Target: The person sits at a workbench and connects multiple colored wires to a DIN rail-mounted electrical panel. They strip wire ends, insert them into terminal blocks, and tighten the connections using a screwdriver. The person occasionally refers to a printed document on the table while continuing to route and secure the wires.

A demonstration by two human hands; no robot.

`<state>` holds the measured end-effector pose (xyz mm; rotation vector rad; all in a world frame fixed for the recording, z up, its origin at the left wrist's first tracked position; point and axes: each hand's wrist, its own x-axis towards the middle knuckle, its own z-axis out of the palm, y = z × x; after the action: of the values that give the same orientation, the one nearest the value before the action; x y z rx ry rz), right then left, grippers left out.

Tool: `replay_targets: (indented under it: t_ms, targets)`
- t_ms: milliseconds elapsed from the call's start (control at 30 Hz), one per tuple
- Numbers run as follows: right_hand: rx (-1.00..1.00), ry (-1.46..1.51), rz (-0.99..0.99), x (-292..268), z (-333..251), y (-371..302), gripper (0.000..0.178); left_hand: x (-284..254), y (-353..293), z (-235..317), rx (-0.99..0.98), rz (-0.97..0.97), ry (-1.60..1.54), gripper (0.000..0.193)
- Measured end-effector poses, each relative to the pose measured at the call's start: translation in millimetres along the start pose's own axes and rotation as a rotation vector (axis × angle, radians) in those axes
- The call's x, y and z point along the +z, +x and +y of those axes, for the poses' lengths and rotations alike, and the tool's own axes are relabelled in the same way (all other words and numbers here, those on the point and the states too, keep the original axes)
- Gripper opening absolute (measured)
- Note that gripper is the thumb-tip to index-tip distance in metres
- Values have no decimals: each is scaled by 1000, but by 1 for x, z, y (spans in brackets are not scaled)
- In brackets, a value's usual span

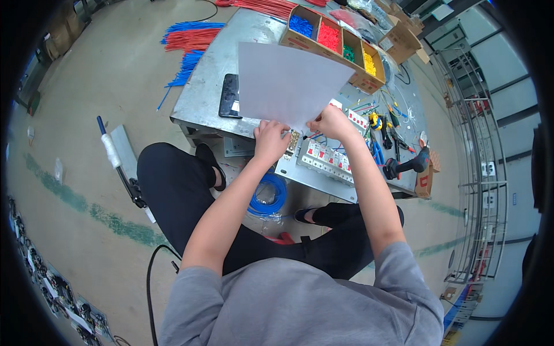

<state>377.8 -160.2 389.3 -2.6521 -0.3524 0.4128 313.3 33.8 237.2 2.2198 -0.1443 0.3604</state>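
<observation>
My left hand [271, 141] has its fingers bent at the near edge of a grey mounting plate, beside a small brass terminal strip [292, 144]. Thumb and fingers of my right hand [336, 124] are pinched together just right of the strip; what they hold is hidden. A white sheet of paper [294, 81] stands tilted behind both hands, its lower edge by my fingertips. On the plate [287, 168] sits a row of white circuit breakers with red switches [326, 158], under my right forearm. Thin blue and green wires run near the strip.
A black phone [229, 95] lies left of the paper on the metal table [199, 106]. Behind stands a divided cardboard box [369, 81] of blue, red, green and yellow parts. Hand tools and a power screwdriver [410, 166] are at right. A blue wire coil [268, 195] lies below.
</observation>
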Motion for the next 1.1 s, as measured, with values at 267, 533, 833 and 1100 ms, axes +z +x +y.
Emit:
replay_targets:
  t_ms: [267,533,833,1100]
  targets:
    - [-65,61,-26,0,-17,-26,24,6,21,-6,-202,-225,-170,29]
    - [-268,-128,29,6,-16,-25,32,11,28,-36,-238,-295,-675,31]
    - [-58,-500,25,43,-6,-1,24,20,-16,-32,-164,-371,-511,36]
    - [-32,-544,18,38,-3,7,23,26,-6,-25,-153,-369,-482,40]
